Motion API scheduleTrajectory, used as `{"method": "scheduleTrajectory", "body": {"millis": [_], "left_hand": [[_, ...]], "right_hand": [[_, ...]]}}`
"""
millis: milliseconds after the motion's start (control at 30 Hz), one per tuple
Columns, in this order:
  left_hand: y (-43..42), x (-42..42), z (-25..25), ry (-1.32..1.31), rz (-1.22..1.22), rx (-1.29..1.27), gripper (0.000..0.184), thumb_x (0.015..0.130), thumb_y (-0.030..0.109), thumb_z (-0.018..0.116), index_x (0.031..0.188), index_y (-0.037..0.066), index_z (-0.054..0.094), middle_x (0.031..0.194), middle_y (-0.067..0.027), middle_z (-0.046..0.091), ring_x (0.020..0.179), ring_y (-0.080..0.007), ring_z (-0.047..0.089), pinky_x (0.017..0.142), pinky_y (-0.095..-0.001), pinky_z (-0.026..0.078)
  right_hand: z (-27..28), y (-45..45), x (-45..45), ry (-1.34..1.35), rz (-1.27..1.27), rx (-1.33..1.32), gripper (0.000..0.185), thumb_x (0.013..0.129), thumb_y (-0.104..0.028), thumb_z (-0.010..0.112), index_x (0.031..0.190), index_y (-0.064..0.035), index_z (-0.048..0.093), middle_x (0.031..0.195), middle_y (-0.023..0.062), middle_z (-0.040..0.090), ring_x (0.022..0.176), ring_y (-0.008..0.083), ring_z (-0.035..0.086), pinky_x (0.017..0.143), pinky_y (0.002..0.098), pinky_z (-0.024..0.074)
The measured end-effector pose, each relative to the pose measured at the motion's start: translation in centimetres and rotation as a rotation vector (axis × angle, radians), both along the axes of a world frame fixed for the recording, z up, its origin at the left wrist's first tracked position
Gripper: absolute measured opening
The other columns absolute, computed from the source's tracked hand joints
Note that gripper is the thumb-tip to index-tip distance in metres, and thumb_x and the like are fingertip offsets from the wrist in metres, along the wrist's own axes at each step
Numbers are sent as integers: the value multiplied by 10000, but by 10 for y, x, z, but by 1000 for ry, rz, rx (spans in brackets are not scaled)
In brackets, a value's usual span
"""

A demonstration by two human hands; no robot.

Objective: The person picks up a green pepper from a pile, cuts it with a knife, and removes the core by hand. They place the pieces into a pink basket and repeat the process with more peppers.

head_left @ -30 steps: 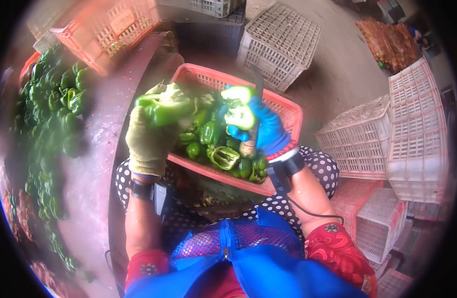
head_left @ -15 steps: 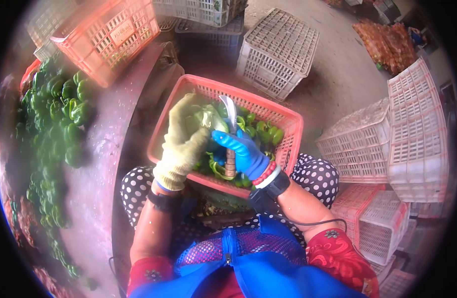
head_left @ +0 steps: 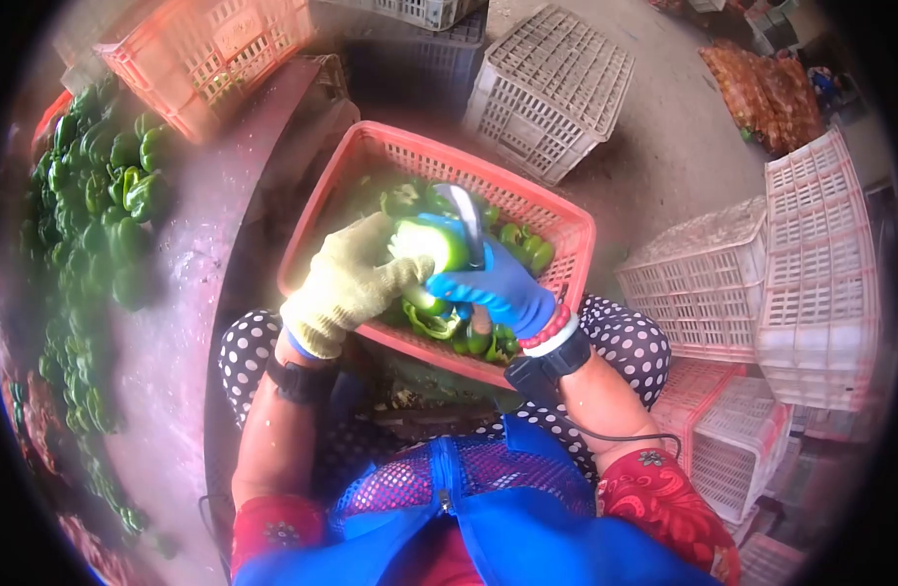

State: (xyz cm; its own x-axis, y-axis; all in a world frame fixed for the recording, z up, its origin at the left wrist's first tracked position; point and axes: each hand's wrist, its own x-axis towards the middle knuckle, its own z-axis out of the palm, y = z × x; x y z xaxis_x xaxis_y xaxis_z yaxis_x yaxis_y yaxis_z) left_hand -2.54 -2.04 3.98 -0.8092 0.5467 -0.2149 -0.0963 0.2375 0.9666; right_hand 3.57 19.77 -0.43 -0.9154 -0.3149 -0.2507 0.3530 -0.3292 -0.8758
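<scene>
My left hand (head_left: pixel 343 283), in a cream knitted glove, is closed around a green pepper (head_left: pixel 449 248) with a pale, bright patch facing up. My right hand (head_left: pixel 507 290), in a blue glove with beads and a white band at the wrist, grips a curved knife (head_left: pixel 465 213). The blade points away from me, right beside the pepper, while the fingers hide most of the brown handle. Both hands are above a pink plastic basket (head_left: pixel 542 195). Inside it lie green peppers (head_left: pixel 520 244) and cut pieces, partly covered by the hands.
Green peppers (head_left: pixel 117 166) are heaped along a pale surface (head_left: pixel 180 264) at left, with an orange crate (head_left: pixel 214 59) behind. A grey-white crate (head_left: pixel 551 93) stands on the floor ahead. More crates (head_left: pixel 815 283) are stacked at right, near an orange-brown net sack (head_left: pixel 761 96).
The pepper has turned and dropped slightly, and its pale patch now shows brightly. My left hand has rotated lower and leftward. The knife has tilted, with its blade closer against the pepper.
</scene>
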Motion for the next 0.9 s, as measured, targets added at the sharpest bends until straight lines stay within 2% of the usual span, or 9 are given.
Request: {"method": "scheduleTrajectory", "body": {"millis": [100, 300, 333, 567, 667, 700, 733, 833, 900], "left_hand": [[-2, 0, -7, 56, -30, -175, 306, 941, 198, 766, 1165, -5, 719, 966, -53, 746, 830, -132, 714, 768, -296, 564], [-6, 7, 8, -118, -36, 191, 348, 929, 216, 793, 1158, -37, 724, 973, -60, 760, 860, -122, 700, 785, -281, 562], [-9, 5, 8, -153, -51, 145, 389, 915, 221, 812, 1190, -38, 721, 1006, -70, 762, 894, -116, 695, 811, -280, 559], [-18, -3, 1, -312, -43, 314, 444, 871, 243, 811, 1186, -53, 707, 1077, -73, 745, 947, -143, 691, 861, -279, 543], [-30, -22, -44, -235, -83, 508, 389, 967, 301, 687, 1166, -33, 702, 1023, -96, 734, 909, -170, 687, 847, -305, 546], [-24, -16, -56, -317, 0, 741, 412, 1017, 352, 620, 1172, -24, 680, 1047, -120, 717, 939, -206, 688, 866, -332, 549], [-11, -6, -52, -605, 330, 998, 440, 1035, 409, 600, 1162, -7, 665, 1089, -131, 704, 948, -248, 688, 874, -366, 550], [5, -13, -52, -404, 500, 935, 407, 1042, 473, 566, 1056, 81, 672, 937, -65, 677, 822, -209, 670, 750, -345, 543], [2, -25, -50, -347, 542, 929, 404, 1051, 503, 537, 1005, 125, 672, 854, -30, 658, 750, -184, 657, 678, -328, 538]], "right_hand": [[14, -10, 3, 117, -73, 150, 735, 884, -150, 819, 1534, -99, 478, 1051, -14, 681, 788, 44, 602, 705, 192, 507], [29, 2, 5, -221, 144, 12, 431, 893, -220, 800, 1259, -33, 670, 899, 56, 707, 662, 115, 647, 592, 234, 519], [16, -12, 12, -142, -25, -86, 321, 910, -260, 770, 1119, -28, 695, 833, 92, 711, 607, 162, 673, 535, 264, 508], [-5, -21, 17, -247, -27, -357, 482, 954, -324, 697, 1305, -10, 591, 955, 143, 718, 668, 246, 689, 543, 308, 535], [-2, -30, 15, -231, -65, -422, 481, 964, -336, 693, 1312, -18, 599, 1003, 150, 725, 683, 242, 697, 554, 315, 542], [3, -35, 13, -223, -109, -450, 477, 965, -337, 694, 1310, -19, 604, 1024, 153, 727, 696, 240, 702, 561, 319, 549], [7, -39, 11, -212, -153, -479, 474, 967, -337, 694, 1307, -19, 608, 1044, 155, 729, 709, 237, 707, 569, 322, 556], [-20, -28, 3, -142, -12, -620, 457, 967, -286, 694, 1313, -3, 602, 1139, 158, 720, 840, 277, 723, 635, 388, 600], [-16, -18, 8, -133, -74, -664, 359, 953, -186, 700, 1265, -28, 619, 1023, 144, 715, 767, 256, 725, 618, 372, 610]]}}
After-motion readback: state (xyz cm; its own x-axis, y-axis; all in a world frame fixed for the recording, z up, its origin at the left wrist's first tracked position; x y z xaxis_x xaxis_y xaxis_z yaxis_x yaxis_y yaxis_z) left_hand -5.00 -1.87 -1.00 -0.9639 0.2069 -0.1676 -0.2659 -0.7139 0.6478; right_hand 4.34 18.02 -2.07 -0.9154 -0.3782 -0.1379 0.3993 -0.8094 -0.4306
